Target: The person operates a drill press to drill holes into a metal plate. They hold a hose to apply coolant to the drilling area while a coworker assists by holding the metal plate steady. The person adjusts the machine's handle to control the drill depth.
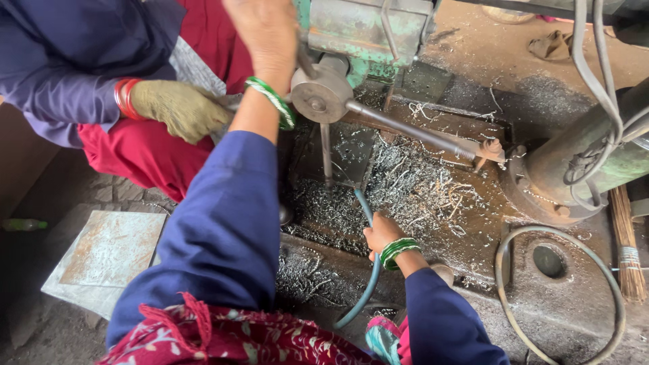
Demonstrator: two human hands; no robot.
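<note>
Right hand (380,233) grips hose (368,270) amid metal shavings (412,179); coworker's glove (179,108) nearby.

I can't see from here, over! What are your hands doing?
Left hand up on the drill handle. Right hand gripping the blue hose by the drill bit. Co-worker's gloved hand close beside, metal shavings everywhere.

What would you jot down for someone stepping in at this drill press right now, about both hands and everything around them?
Left hand: raised, gripping a steel feed lever on the green drill press.
Right hand: holding the thin blue-grey hose beside the drill spindle, aimed at the chip-covered machine bed.
Workpiece: hidden under metal shavings, cannot tell progress.
Nearby: a co-worker's gloved hand at left, a grey metal plate on the floor, a straw brush at right.
</note>
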